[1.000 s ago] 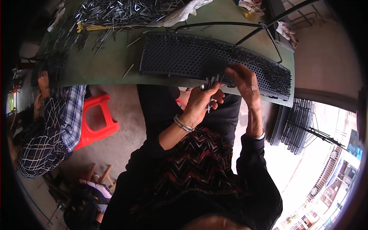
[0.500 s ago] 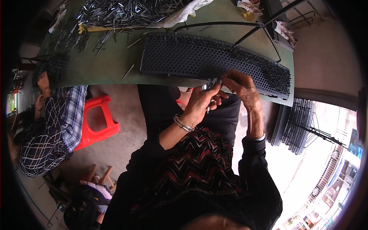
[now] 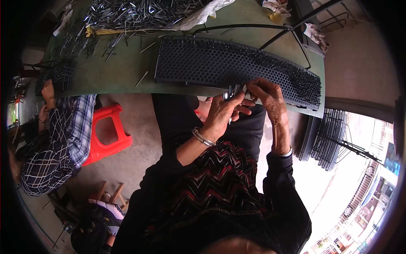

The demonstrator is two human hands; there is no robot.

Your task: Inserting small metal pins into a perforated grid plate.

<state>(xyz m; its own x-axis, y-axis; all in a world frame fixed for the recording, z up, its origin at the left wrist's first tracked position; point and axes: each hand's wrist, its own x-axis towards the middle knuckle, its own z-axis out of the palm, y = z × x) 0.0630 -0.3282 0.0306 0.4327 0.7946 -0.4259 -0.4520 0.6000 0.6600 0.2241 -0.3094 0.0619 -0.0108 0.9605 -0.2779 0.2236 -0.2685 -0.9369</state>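
Note:
In front of my body, at the table's near edge, my left hand (image 3: 220,111) is closed round a small bunch of thin metal pins (image 3: 231,92). Their shiny ends stick out past the thumb and below the fingers. My right hand (image 3: 267,95) meets it from the right, thumb and forefinger pinched at the pins' upper ends; what lies between those fingertips is too small to make out clearly. Just beyond both hands lies a long dark perforated tray (image 3: 198,63) full of round holes. Dark pins crowd its right end and far edge.
A heap of loose metal pins (image 3: 139,15) on a white sack covers the green table (image 3: 114,72) at the far left. A dark metal frame (image 3: 292,27) stands behind the tray. To the left are a red stool (image 3: 111,131) and a co-worker's hand (image 3: 48,89). Dark racks (image 3: 330,139) stand right.
My right fingertips have shifted slightly at the ends of the pins, close against my left hand. The left hand, the tray and the co-worker stay nearly where they were.

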